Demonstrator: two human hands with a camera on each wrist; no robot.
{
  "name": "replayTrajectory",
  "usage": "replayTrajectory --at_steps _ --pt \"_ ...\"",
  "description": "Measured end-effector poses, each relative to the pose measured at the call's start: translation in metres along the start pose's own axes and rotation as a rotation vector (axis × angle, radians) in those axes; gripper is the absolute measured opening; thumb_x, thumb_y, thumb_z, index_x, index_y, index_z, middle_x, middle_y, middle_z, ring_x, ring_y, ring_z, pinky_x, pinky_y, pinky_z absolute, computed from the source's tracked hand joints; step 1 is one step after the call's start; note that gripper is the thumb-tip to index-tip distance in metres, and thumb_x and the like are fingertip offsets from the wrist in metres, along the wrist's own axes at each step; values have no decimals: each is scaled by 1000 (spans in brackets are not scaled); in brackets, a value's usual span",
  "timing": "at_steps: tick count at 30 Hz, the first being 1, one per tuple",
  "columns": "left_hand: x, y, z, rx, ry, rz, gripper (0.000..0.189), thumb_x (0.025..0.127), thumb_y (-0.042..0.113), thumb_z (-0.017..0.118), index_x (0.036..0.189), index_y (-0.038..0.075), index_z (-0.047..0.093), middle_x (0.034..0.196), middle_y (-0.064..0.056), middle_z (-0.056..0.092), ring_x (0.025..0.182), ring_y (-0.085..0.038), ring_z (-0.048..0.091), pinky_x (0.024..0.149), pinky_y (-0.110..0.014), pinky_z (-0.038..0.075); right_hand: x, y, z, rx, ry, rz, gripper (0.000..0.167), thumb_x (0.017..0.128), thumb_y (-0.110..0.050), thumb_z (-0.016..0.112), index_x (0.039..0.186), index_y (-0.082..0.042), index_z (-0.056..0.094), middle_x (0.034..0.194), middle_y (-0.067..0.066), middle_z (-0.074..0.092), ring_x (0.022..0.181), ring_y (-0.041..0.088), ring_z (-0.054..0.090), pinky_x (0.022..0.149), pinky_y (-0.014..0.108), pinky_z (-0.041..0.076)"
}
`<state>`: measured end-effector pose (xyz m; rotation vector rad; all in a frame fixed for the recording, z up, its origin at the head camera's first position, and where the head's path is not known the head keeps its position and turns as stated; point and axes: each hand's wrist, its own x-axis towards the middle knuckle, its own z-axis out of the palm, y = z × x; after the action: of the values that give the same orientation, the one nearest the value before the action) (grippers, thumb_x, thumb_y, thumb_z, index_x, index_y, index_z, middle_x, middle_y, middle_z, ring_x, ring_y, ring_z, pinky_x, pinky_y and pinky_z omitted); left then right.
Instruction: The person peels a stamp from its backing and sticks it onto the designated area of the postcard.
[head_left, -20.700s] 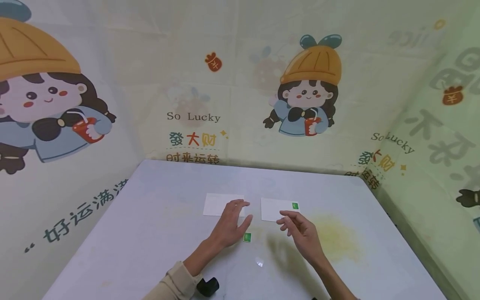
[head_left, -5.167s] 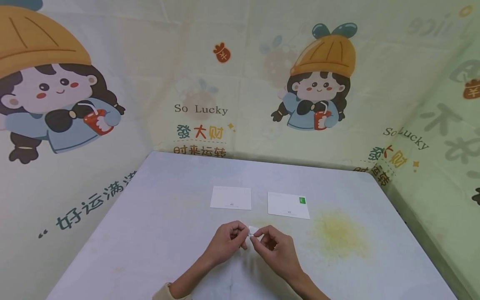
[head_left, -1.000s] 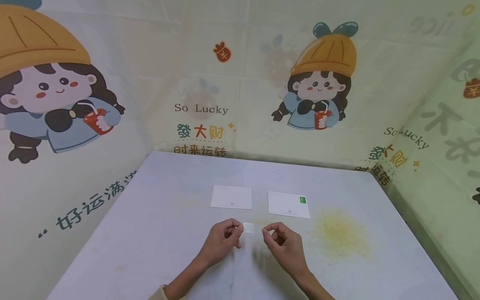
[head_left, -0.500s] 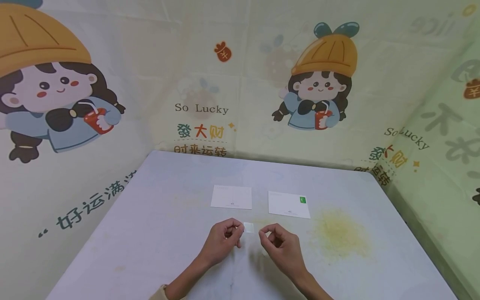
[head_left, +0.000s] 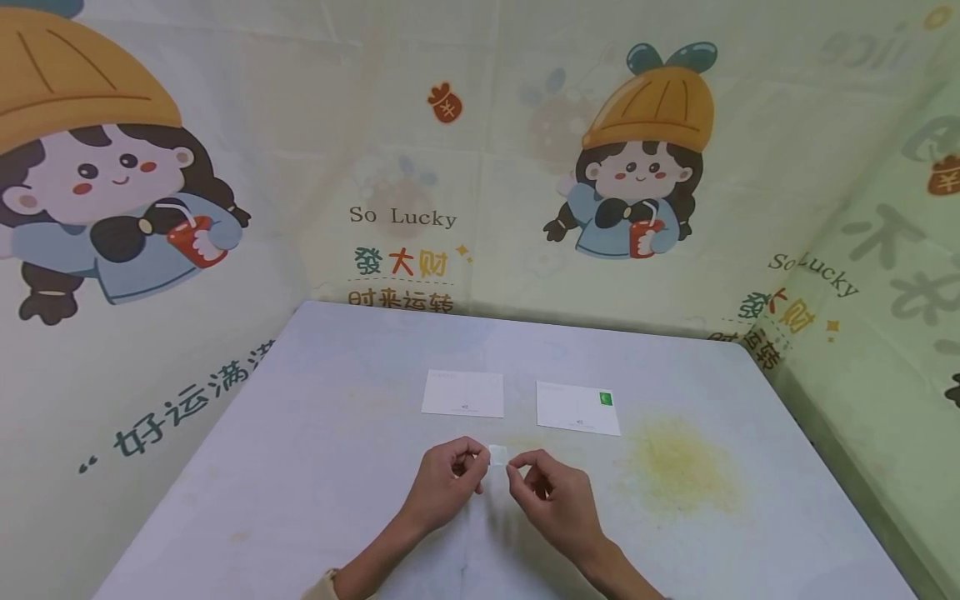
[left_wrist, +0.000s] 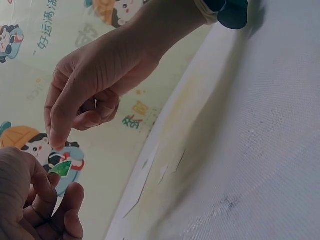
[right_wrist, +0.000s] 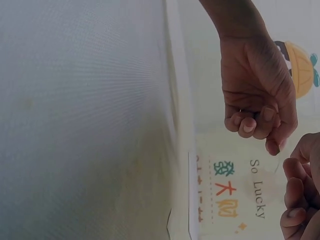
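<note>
Left hand [head_left: 447,483] pinches a little green stamp [left_wrist: 61,168] by one edge, pale side facing the head camera, probably to keep the other edge free. Right hand [head_left: 555,500] is right by it, fingers curled; tbh can't tell if it's actually got a corner. Beyond, flat on the tabletop [head_left: 285,492], an unstamped card [head_left: 462,393] and a stamped card [head_left: 576,408] lie apart, likely for elbow room.

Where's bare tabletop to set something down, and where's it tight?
Free: the table between its left edge and the left card; also right of the yellow stain, out to the right edge. Crowded: centre, where the left hand holds a small stamp with the right hand close by. Narrow: the gap between left card and right card.
</note>
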<state>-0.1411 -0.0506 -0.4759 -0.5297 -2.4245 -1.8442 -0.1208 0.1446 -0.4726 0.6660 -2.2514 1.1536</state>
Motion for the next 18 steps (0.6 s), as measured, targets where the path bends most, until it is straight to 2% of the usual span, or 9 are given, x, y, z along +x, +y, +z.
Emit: replayTrajectory --at_steps 6,13,18 --pt "0 2 1 8 17 -2 14 99 11 64 92 3 72 58 5 60 53 -8 59 54 -21 40 0 1 1 -78 9 -82 23 80 1 78 93 -17 71 61 -19 50 54 -6 40 48 7 33" --pt "-1 6 2 19 29 3 13 98 9 64 90 5 73 56 6 59 52 -7 56 54 -21 40 1 1 2 -129 14 -156 14 84 -6 76 94 -15 72 61 -18 51 53 -4 42 50 6 33" --pt "-1 7 2 24 36 6 12 97 8 64 90 5 74 54 8 59 50 -6 53 55 -21 40 1 0 3 -178 15 -189 21 78 -4 81 94 -15 73 61 -17 51 54 -6 41 51 5 33"
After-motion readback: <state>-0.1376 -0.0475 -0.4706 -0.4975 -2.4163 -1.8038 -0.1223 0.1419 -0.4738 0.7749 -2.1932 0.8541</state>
